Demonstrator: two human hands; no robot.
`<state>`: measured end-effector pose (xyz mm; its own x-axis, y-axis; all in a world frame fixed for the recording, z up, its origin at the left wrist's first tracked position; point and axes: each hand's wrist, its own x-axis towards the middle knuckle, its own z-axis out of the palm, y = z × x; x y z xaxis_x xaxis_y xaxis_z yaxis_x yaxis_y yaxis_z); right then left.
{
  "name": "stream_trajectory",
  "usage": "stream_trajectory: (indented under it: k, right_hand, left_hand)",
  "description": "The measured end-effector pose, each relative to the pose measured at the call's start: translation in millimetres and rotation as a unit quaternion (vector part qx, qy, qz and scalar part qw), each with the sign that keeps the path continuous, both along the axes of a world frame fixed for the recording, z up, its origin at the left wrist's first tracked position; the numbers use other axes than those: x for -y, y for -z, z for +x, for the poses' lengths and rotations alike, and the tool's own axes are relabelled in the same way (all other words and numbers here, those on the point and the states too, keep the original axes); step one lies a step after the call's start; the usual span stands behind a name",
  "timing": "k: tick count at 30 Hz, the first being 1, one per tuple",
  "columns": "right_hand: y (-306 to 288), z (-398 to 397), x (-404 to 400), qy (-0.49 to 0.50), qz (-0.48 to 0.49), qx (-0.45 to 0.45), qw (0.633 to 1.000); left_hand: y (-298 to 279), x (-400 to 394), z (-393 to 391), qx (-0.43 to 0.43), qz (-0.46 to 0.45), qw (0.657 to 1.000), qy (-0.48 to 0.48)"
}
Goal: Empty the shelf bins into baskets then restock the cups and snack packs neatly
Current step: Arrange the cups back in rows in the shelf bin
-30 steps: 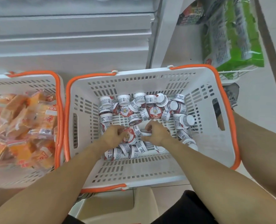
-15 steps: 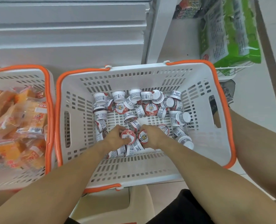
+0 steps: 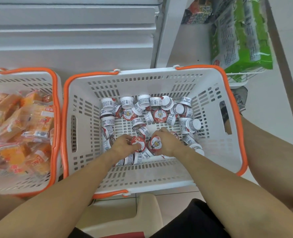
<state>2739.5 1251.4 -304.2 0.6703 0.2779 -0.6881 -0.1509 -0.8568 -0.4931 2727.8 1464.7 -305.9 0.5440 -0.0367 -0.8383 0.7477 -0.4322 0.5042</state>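
While each hand grips a cup, left hand (image 3: pixel 123 145) and right hand (image 3: pixel 168 143) at the basket's (image 3: pixel 84 170) six o'clock, restocking begins; next they must lift toward the twelve-o'clock shelf (image 3: pixel 70 40).

This is a shop, seen at floor level in an aisle. Beyond the fingers (image 3: pixel 125 140) stand the stepped white shelves (image 3: pixel 70 31) of a retail display unit. Around the fingers is a white shopping basket (image 3: pixel 211 103) with orange handles, holding many identical sealed cups (image 3: pixel 160 115). A second basket (image 3: pixel 22 79), left of the fingers, is filled with wrapped snack packs (image 3: pixel 18 124). Far right beyond the fingers, green packaged goods (image 3: pixel 241 35) sit in a wire rack (image 3: pixel 236 81).
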Motion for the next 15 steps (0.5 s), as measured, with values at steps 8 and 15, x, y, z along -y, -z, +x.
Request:
stream_trajectory:
  k: [8,15]
  right_hand:
    - [-3,17,14,0.082,0.039,-0.153,0.984]
    - [-7,19,6,0.011,-0.001,-0.141,0.99]
  left_hand:
    - [-5,-1,-6,-0.02,0.021,0.999,-0.018]
    - [-6,2,-7,-0.022,0.028,0.999,-0.017]
